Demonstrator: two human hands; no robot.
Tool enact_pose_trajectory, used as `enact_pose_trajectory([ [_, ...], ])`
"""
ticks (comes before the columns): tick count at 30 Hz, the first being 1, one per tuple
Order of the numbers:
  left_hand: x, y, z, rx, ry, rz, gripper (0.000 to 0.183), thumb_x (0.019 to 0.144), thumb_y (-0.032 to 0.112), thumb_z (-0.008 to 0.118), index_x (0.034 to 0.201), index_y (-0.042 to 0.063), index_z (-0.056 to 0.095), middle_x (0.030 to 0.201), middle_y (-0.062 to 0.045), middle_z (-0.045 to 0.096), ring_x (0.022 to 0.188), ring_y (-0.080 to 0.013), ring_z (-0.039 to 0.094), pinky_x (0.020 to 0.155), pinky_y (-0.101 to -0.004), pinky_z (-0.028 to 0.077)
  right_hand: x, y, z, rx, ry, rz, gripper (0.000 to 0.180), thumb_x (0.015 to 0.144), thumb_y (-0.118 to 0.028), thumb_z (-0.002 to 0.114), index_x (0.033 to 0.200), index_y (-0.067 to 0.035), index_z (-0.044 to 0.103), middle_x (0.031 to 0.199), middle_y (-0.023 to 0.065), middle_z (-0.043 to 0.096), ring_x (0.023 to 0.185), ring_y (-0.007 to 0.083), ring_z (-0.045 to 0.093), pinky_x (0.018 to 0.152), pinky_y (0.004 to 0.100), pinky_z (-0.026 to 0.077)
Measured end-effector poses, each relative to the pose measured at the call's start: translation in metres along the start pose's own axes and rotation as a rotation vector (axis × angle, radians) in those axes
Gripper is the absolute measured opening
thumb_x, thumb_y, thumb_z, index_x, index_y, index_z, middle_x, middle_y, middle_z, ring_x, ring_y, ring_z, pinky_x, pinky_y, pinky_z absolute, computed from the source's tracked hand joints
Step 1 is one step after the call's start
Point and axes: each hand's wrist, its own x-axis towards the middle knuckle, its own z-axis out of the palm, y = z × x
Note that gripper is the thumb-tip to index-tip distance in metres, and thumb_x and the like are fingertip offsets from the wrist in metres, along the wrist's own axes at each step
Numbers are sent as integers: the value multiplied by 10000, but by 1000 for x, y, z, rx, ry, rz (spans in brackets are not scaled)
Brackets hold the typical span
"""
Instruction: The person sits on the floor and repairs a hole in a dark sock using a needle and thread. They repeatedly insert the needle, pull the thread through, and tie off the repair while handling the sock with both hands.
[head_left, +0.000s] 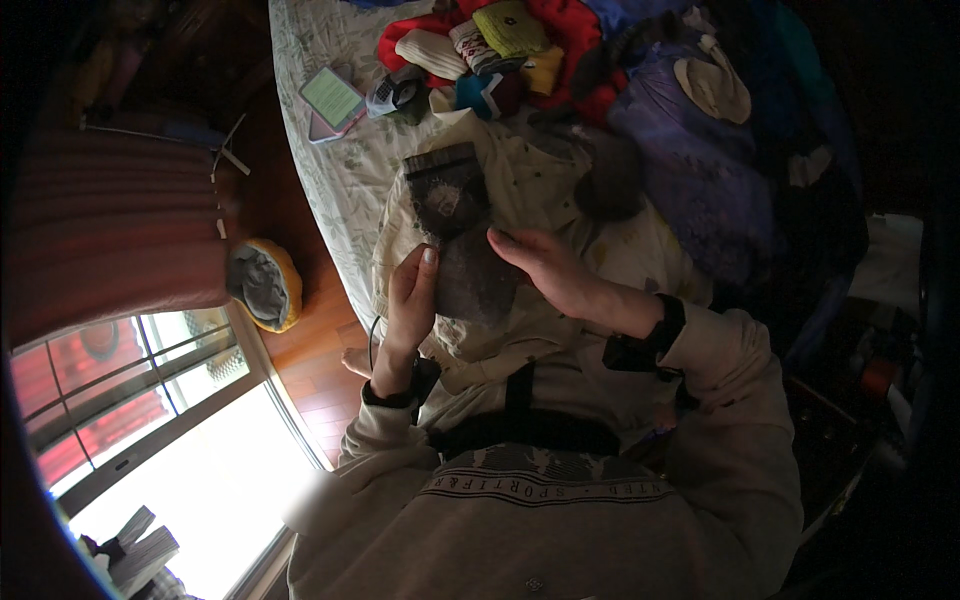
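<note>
A dark grey sock (476, 277) with a ribbed cuff and a pale motif on its darker upper part is spread out before me. My left hand (411, 292) pinches its left edge, thumb on top. At the sock's right edge is my right hand (551, 270), thumb raised and fingers mostly hidden behind the fabric. Beneath both hands, a cream garment with small dark spots (540, 165) lies rumpled over the bed's edge. To the right of the held sock rests a loose grey sock or similar knit piece (611, 172).
Folded socks, among them a cream ribbed one (429, 54) and a yellow-green one (510, 28), sit on red cloth (577, 30). Left of them lies a lit-screen device (332, 97). Purple fabric (690, 165) and a beige sock (716, 82) are to the right. A pet bed (264, 285) stands on the floor.
</note>
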Motion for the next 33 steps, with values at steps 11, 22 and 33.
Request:
enact_pose_trajectory([
  [11,-2,-1,-16,-70,-266,-52,228,915,225,535,926,-2,546,775,21,543,738,-39,466,662,-199,400,-7,0,14,-75,-294,-10,443,808,-336,684,1069,0,560,942,31,593,884,101,529,793,255,431],
  [22,-6,-19,-44,-126,-639,128,395,845,353,622,695,-4,544,763,-53,546,719,-134,486,648,-267,392,-3,3,-20,-365,-357,33,332,889,-304,581,1061,-21,562,897,48,608,807,105,548,731,247,447],
  [33,6,-14,-45,189,-1245,303,170,812,217,662,820,47,663,971,-79,639,984,-219,551,939,-379,307,-14,-31,-128,-1556,625,-461,447,766,-189,685,1088,12,449,1043,193,487,997,340,488,793,402,431],
])
